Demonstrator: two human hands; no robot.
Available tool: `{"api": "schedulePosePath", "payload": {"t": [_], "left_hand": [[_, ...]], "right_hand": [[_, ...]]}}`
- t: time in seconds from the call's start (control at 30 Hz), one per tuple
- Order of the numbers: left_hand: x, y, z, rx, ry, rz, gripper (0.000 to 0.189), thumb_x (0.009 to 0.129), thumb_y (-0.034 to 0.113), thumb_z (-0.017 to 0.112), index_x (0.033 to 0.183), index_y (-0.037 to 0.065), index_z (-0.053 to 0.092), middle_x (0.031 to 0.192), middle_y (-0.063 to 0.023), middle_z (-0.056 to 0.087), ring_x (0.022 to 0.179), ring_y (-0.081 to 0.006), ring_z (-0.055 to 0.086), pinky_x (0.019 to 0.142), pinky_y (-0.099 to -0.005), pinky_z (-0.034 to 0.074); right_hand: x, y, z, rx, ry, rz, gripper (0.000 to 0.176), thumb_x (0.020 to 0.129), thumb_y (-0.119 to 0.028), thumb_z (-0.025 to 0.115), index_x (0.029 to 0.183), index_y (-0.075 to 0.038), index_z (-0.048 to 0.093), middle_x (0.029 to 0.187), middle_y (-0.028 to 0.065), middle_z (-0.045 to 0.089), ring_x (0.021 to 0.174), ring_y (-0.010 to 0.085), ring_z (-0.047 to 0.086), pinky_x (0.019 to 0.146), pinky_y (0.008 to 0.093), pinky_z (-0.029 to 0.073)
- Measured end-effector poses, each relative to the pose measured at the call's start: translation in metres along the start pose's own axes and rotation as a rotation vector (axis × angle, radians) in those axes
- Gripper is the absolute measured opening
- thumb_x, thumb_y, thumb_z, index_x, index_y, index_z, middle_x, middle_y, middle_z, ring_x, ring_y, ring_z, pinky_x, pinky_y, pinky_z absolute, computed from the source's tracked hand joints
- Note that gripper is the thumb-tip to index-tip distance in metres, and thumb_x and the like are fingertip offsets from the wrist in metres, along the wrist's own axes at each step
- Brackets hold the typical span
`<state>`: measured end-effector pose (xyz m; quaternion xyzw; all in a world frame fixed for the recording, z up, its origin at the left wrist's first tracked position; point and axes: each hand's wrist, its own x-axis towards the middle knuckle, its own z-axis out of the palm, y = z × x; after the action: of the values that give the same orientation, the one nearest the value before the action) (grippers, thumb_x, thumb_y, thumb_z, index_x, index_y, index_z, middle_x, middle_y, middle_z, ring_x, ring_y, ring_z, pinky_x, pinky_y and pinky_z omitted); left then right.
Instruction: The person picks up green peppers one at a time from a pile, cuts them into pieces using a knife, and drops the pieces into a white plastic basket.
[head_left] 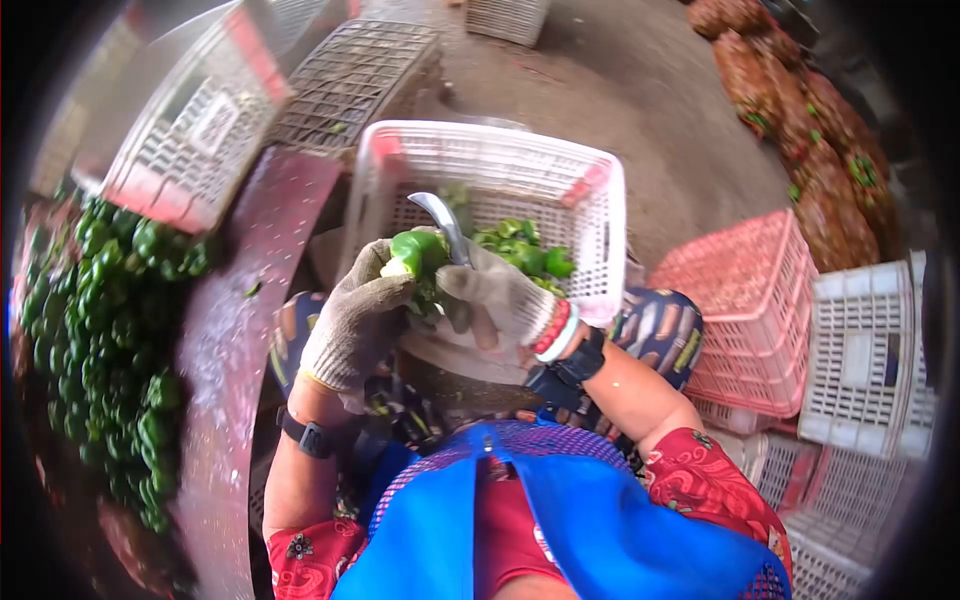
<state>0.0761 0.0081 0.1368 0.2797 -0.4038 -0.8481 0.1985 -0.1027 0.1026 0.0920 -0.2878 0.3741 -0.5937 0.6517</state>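
Note:
My left hand (362,310), in a pale knitted glove, is closed on a green pepper (416,250). A whitish patch shows on the pepper's left side. My right hand (508,292), gloved as well, grips a knife whose curved metal blade (442,218) points up and to the left, right beside the pepper. The knife's handle is mostly hidden in my fingers. Beyond both hands stands a white plastic crate (597,245) with several pieces of green pepper (522,248) inside. Both hands are over its near side.
Many green peppers (110,340) are heaped at the left, past a reddish board (225,350). A white and red crate (200,130) stands at upper left. On the right are pink crates (745,310), white crates (862,355) and filled net sacks (815,150).

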Motion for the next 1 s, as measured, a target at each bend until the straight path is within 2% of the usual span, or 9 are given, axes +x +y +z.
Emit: {"api": "schedulePosePath", "payload": {"t": [0.03,0.3,0.57,0.67,0.7,0.73,0.8,0.9,1.0], "left_hand": [[0.006,-0.003,0.013,-0.039,0.008,-0.023,0.045,0.096,0.019,0.067,0.135,0.001,0.057,0.114,-0.0095,0.067,0.094,-0.0167,0.065,0.084,-0.0302,0.053],[0.044,-0.036,0.012,-0.069,0.027,-0.084,0.034,0.100,0.017,0.062,0.128,0.001,0.055,0.100,-0.0082,0.066,0.080,-0.0151,0.062,0.074,-0.0300,0.052],[0.074,-0.077,-0.028,-0.015,0.106,-0.221,0.023,0.098,0.009,0.057,0.120,0.004,0.057,0.091,-0.0054,0.061,0.078,-0.0172,0.061,0.070,-0.0315,0.053],[0.077,-0.074,-0.028,0.018,0.291,-0.216,0.025,0.097,0.009,0.058,0.122,0.005,0.056,0.094,-0.0053,0.062,0.079,-0.0172,0.062,0.073,-0.0338,0.055],[0.074,-0.071,-0.026,0.041,0.311,-0.206,0.029,0.097,0.009,0.059,0.125,0.006,0.056,0.096,-0.0059,0.062,0.077,-0.0178,0.063,0.073,-0.0334,0.056],[0.072,-0.067,-0.023,0.012,0.288,-0.181,0.029,0.097,0.011,0.060,0.125,0.006,0.056,0.095,-0.0064,0.062,0.075,-0.0174,0.062,0.069,-0.0322,0.055],[0.070,-0.065,-0.016,-0.046,0.236,-0.138,0.031,0.096,0.015,0.063,0.124,0.007,0.057,0.093,-0.0073,0.062,0.071,-0.0166,0.060,0.061,-0.0300,0.052],[0.072,-0.071,-0.024,0.024,0.109,-0.226,0.032,0.099,0.013,0.062,0.130,0.006,0.055,0.091,-0.0050,0.063,0.071,-0.0175,0.062,0.064,-0.0304,0.053],[0.072,-0.071,-0.017,0.312,0.044,-0.290,0.031,0.099,0.019,0.066,0.127,0.006,0.058,0.087,-0.0035,0.063,0.066,-0.0142,0.060,0.060,-0.0285,0.049]], "right_hand": [[-0.002,0.000,-0.009,-0.056,0.069,0.008,0.057,0.096,-0.030,0.075,0.143,-0.006,0.053,0.091,0.0003,0.066,0.056,0.0030,0.057,0.042,0.0190,0.040],[0.003,0.017,-0.047,-0.416,0.369,-0.086,0.029,0.095,-0.010,0.074,0.123,-0.007,0.070,0.104,0.0022,0.073,0.092,0.0089,0.066,0.082,0.0273,0.055],[0.005,0.013,-0.037,-1.547,0.424,-0.600,0.014,0.089,-0.019,0.078,0.099,-0.015,0.069,0.086,0.0098,0.071,0.076,0.0292,0.072,0.069,0.0385,0.056],[0.009,0.012,-0.028,-1.148,0.513,-0.759,0.016,0.091,-0.026,0.076,0.101,-0.015,0.069,0.090,0.0111,0.073,0.080,0.0298,0.073,0.069,0.0389,0.056],[0.014,0.016,-0.041,-1.074,0.573,-0.722,0.022,0.092,-0.031,0.074,0.105,-0.014,0.070,0.097,0.0119,0.075,0.084,0.0321,0.074,0.073,0.0402,0.057],[0.012,0.004,-0.043,-1.228,0.709,-0.403,0.029,0.092,-0.032,0.075,0.110,-0.009,0.069,0.099,0.0135,0.075,0.088,0.0329,0.075,0.077,0.0409,0.058],[0.017,-0.001,-0.085,-1.514,0.503,0.139,0.036,0.093,-0.032,0.074,0.114,-0.004,0.068,0.100,0.0191,0.074,0.089,0.0360,0.075,0.077,0.0425,0.058],[0.010,-0.033,-0.053,-0.931,0.417,0.294,0.040,0.095,-0.034,0.072,0.116,-0.001,0.069,0.095,0.0118,0.072,0.080,0.0221,0.069,0.074,0.0330,0.055],[0.009,0.000,-0.045,-0.471,0.251,0.193,0.028,0.094,-0.025,0.075,0.111,-0.004,0.072,0.090,0.0045,0.070,0.076,0.0158,0.065,0.068,0.0307,0.052]]}}
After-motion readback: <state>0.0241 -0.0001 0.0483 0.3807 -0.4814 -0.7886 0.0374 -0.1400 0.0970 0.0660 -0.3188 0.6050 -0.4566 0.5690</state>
